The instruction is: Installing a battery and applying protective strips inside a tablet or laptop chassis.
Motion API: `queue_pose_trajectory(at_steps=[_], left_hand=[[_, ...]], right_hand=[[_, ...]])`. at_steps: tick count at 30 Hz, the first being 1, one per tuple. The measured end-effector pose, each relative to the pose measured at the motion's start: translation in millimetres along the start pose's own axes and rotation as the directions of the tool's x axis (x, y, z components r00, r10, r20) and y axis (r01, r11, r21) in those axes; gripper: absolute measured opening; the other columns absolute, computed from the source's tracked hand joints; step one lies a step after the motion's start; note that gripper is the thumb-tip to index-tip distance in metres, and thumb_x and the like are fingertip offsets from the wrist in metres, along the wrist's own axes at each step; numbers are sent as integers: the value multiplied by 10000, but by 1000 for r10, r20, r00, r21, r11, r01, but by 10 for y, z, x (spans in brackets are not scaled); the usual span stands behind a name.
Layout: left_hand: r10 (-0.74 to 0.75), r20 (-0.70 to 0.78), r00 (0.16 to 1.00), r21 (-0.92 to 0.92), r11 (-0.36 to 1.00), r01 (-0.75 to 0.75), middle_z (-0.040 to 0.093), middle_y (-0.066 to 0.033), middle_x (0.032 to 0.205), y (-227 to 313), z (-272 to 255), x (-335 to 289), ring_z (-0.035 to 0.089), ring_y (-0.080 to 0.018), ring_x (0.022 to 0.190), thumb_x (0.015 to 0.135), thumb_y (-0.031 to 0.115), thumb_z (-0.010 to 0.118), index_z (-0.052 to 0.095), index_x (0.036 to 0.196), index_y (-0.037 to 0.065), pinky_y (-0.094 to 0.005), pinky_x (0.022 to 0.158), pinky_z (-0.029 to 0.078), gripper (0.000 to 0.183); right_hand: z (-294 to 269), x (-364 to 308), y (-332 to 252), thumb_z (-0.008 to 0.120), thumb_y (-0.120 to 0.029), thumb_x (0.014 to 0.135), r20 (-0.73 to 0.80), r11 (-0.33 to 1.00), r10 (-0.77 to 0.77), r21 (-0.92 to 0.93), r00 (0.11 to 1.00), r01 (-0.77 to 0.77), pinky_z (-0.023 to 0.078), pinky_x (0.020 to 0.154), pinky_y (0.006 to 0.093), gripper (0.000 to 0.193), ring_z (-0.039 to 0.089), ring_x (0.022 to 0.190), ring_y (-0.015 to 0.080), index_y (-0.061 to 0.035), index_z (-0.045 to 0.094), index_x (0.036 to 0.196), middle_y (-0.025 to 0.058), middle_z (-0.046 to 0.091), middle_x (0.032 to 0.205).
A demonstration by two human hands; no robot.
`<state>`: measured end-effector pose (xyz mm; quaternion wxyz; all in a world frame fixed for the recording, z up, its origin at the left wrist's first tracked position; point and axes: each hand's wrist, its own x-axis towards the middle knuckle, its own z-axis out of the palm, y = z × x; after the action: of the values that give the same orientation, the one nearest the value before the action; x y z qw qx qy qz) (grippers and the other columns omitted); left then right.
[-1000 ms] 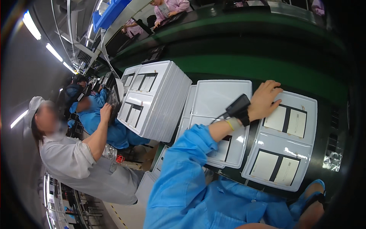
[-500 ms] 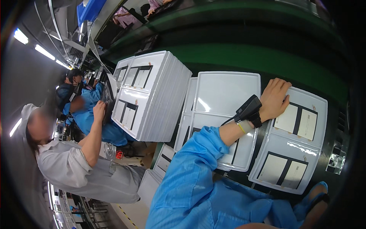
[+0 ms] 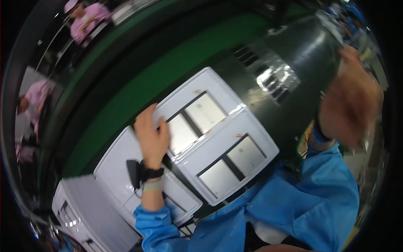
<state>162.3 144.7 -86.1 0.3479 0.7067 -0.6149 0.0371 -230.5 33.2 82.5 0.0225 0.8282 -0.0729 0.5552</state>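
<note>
My left hand [image 3: 151, 133] rests at the left edge of a white two-compartment tray [image 3: 256, 126], fingers stretched and thumb apart. Each compartment holds a flat silver-white rectangular pack with a black middle strip: an upper pack [image 3: 205, 112] and a lower pack [image 3: 247, 156]. A second white tray [image 3: 119, 166] lies to the left, partly beneath my left wrist and sleeve. My right hand [image 3: 352, 101] is raised at the far right, away from the trays. Motion smears its fingers, so I cannot see whether it holds anything.
A tall stack of white trays [image 3: 105, 210] stands at the lower left. Shiny clear plastic pieces [image 3: 279, 80] lie on the dark bench beyond the tray. A green strip [image 3: 126, 105] runs behind. People in pink [image 3: 90, 21] sit across from me at the upper left.
My view has turned to the right, so the trays appear rotated and further left. My right hand has come into view at the right. My left hand stays by the same tray's edge.
</note>
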Motion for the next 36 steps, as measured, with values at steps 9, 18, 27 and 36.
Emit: queue_pose_trajectory(at_steps=[9, 18, 27, 36], left_hand=[[-18, 38, 999, -8, 1000, 19, 632, -219, 1280, 100, 49, 58, 567, -397, 1211, 930, 85, 609, 604, 1300, -17, -484, 1074, 408, 384], [-9, 17, 1000, -9, 1000, 9, 624, -221, 1283, 100, 55, 44, 565, -398, 1207, 927, 86, 613, 604, 1304, -14, -474, 1060, 417, 390], [18, -46, 999, -6, 1000, -19, 612, -203, 1316, 151, 33, 66, 547, -377, 1243, 920, 64, 624, 612, 1298, -13, -467, 1077, 416, 386], [306, -255, 917, -201, 911, -360, 711, -174, 1159, 1350, -504, 142, 668, -346, 1054, 725, 54, 866, 695, 1148, -25, -409, 925, 531, 463]], right_hand=[[335, -1240, 1166, 762, -537, 864, 204, 450, 875, -677, 440, -582, 506, 997, 444, 730, 581, 1200, 401, 30, 604, 1296, 252, 622, 1210], [432, -1240, 1596, 940, -557, 627, 257, 364, 931, -691, 259, -625, 554, 878, 417, 865, 672, 973, 365, 49, 616, 1152, 223, 667, 1051], [406, -869, 1201, 792, -97, 887, 445, 324, 827, 124, 345, -938, 509, 657, 231, 159, 636, 732, 71, -43, 642, 890, 1, 682, 831], [952, -139, 291, 743, -72, 929, 652, 142, 599, 484, 465, -863, 537, 714, 251, 118, 659, 804, 111, -7, 681, 1005, 58, 698, 910]])
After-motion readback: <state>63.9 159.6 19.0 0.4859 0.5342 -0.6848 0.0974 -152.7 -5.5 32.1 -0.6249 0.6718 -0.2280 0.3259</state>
